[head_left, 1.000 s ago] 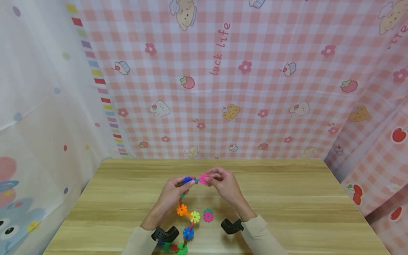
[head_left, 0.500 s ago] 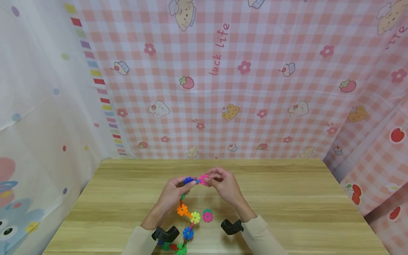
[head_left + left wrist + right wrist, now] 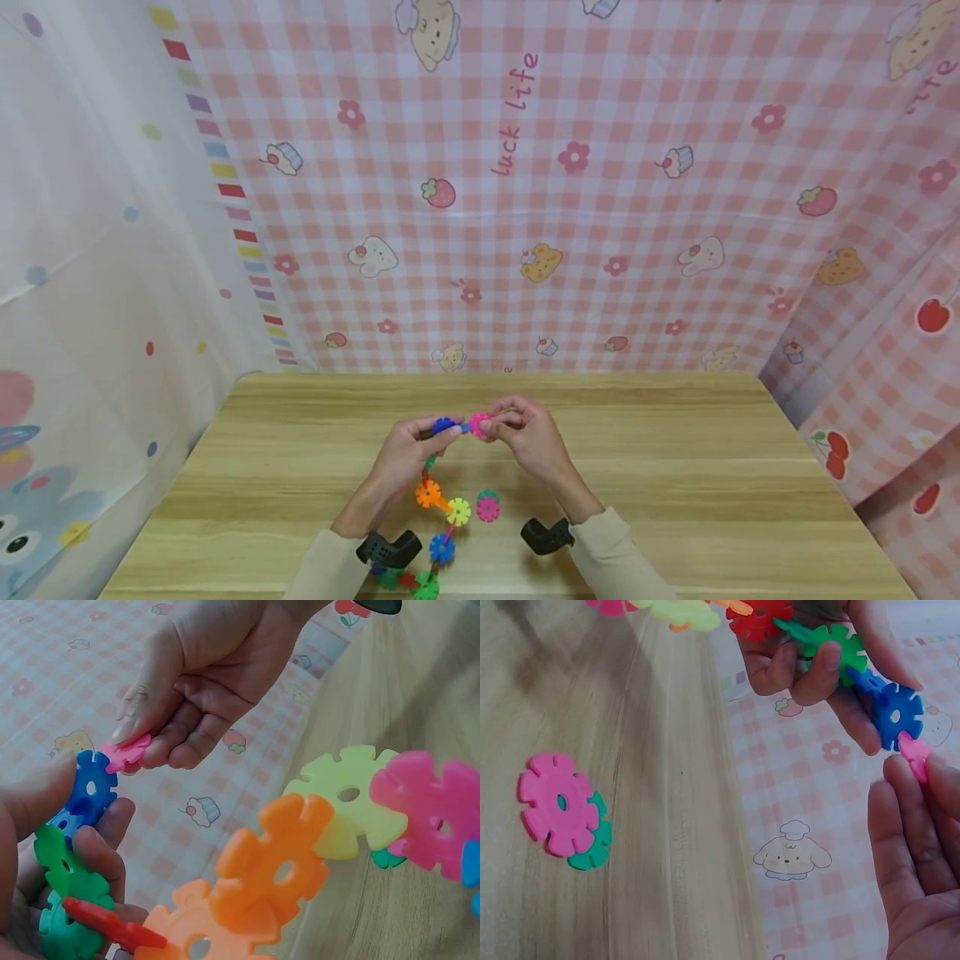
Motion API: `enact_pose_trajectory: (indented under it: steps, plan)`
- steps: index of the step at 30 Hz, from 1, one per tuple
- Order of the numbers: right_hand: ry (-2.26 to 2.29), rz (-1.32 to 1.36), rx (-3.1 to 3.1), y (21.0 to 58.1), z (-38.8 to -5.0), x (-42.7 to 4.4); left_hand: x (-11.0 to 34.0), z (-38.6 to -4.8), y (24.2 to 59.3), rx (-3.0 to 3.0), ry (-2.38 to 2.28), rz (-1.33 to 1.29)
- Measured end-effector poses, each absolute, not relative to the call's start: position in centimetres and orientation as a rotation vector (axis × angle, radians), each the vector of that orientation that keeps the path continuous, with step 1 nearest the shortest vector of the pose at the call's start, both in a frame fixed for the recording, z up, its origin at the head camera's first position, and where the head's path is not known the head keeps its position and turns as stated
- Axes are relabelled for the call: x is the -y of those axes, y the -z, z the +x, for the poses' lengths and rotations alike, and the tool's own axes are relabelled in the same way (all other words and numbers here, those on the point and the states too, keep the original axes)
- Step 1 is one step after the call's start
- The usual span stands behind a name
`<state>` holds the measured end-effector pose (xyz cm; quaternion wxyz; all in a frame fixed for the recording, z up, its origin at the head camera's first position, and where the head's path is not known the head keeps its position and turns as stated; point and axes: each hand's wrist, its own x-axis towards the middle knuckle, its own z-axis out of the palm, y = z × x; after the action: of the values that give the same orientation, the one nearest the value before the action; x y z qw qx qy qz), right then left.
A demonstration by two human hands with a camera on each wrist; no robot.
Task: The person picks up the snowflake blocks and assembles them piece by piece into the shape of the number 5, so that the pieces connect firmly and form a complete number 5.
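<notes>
My left hand (image 3: 408,454) pinches a blue notched snowflake disc (image 3: 91,784) near the end of a linked chain. Between the thumb and fingers of my right hand (image 3: 534,437) is a pink snowflake disc (image 3: 915,756), its edge meeting the blue disc's edge. How deep the notches interlock I cannot tell. From the left hand the chain runs through green (image 3: 71,922), red (image 3: 112,924), orange (image 3: 274,862) and yellow (image 3: 345,799) discs. Farther along, a blue disc (image 3: 442,548) and a green disc (image 3: 427,586) lie towards the front of the table.
A loose pink disc (image 3: 559,802) overlaps a teal one (image 3: 594,840) on the wooden table (image 3: 675,500), right of the chain. Black wrist-camera mounts (image 3: 546,536) sit at both wrists. Behind the table hangs a checked pink curtain (image 3: 570,208).
Both hands keep their holds, with the pink disc still against the blue one. In the head view the right hand and pink disc sit very slightly lower.
</notes>
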<state>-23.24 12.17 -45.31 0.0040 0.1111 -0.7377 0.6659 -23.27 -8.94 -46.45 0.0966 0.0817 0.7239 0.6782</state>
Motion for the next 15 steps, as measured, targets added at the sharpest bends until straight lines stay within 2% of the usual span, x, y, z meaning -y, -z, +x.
enact_pose_trajectory:
  steps: [15]
  plan:
    - [-2.084, 0.426, 2.308, 45.52, -23.11, -12.46, 9.12, -23.29, 46.16, -2.152, -1.971, 0.278]
